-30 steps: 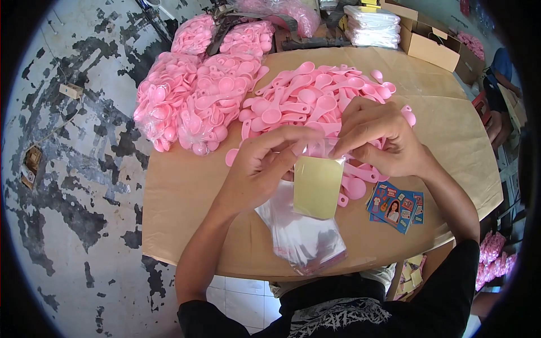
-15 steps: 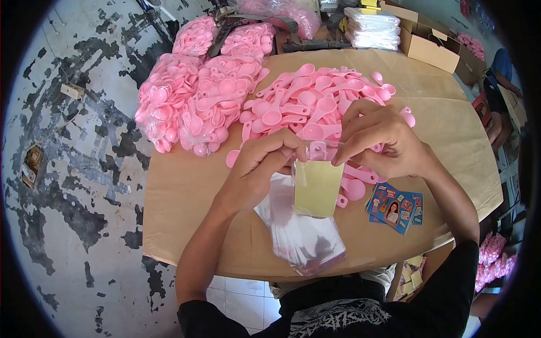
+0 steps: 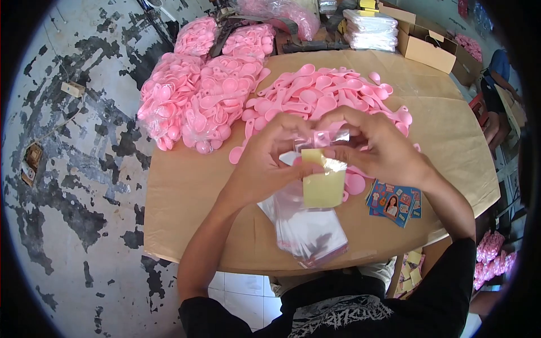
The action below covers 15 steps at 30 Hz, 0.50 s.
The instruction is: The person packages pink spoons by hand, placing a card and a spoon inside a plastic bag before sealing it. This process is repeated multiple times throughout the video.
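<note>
Both my hands pinch a small clear plastic bag (image 3: 339, 136) above the near part of the table. Inside it sit a yellow card (image 3: 323, 192) and a pink spoon, whose handle end shows near the bag's top. My left hand (image 3: 262, 160) is closed on the left edge, thumb on the front. From the right, my right hand (image 3: 389, 149) grips the top and side with bent fingers. Beneath them lies a stack of clear plastic bags (image 3: 313, 234). Just beyond the hands spreads a heap of loose pink spoons (image 3: 324, 84), partly hidden by my fingers.
Printed blue cards (image 3: 399, 205) lie right of the bag stack. Filled bags of pink spoons (image 3: 211, 101) crowd the table's left back. Wrapped clear packs (image 3: 371, 31) and an open cardboard box (image 3: 429, 50) stand at the back. Another person (image 3: 496, 93) is at the far right.
My fingers have shifted down from the bag's top corners, with both thumbs now across its front. The bag's top is folding, and my right hand is a little lower.
</note>
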Tool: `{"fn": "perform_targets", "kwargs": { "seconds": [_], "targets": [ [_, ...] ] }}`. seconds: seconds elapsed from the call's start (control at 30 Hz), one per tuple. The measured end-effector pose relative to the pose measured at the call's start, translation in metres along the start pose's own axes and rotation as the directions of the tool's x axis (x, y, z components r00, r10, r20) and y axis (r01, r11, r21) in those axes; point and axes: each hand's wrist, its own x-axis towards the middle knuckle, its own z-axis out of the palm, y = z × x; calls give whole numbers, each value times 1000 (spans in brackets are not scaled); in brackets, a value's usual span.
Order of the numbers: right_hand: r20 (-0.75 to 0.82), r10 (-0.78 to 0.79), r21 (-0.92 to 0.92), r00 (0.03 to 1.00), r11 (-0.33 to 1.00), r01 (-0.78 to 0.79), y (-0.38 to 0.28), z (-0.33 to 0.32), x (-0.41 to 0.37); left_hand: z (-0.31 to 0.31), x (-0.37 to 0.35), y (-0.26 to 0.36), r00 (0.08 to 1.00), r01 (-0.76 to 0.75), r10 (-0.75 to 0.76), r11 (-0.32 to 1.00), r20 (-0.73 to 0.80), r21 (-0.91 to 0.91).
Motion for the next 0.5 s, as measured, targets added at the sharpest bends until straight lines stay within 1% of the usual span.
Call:
{"fn": "perform_targets", "kwargs": {
  "seconds": [0.03, 0.13, 0.17, 0.2, 0.27, 0.3, 0.33, 0.4, 0.43, 0.5],
  "targets": [
    [-7, -24, -26, 1000, 999, 24, -5, -5, -1, 1, 1, 2, 1000, -3, 2, 998, -19, -61],
    [53, 41, 42, 998, 998, -43, -11, -41, -26, -26, -1, 9, 989, 68, -97, 972, 116, 226],
    [145, 32, -123, 989, 992, -14, -15, -58, -43, -36, -3, 12, 976, 28, -121, 893, 181, 450],
    [236, 31, -288, 971, 957, 39, -19, -77, -60, -43, -5, 16, 955, 51, -191, 862, 229, 505],
    [433, 195, -257, 880, 962, -86, -16, -104, -99, -50, -10, 25, 892, 86, -337, 780, 301, 620],
    [507, 258, -299, 822, 948, -113, -13, -114, -120, -49, -11, 30, 868, 72, -382, 730, 319, 679],
    [577, 323, -342, 750, 929, -137, -13, -117, -132, -48, -10, 34, 841, 72, -410, 731, 353, 679],
    [368, 269, -475, 890, 877, -69, -12, -105, -144, -44, -10, 36, 772, 79, -473, 735, 425, 674],
    [251, 221, -538, 942, 841, -54, -11, -97, -146, -40, -11, 35, 770, 81, -472, 739, 429, 669],
    [168, 101, -428, 981, 903, -20, -3, -64, -133, -33, -11, 36, 757, 72, -477, 740, 447, 669]
  ]
}}
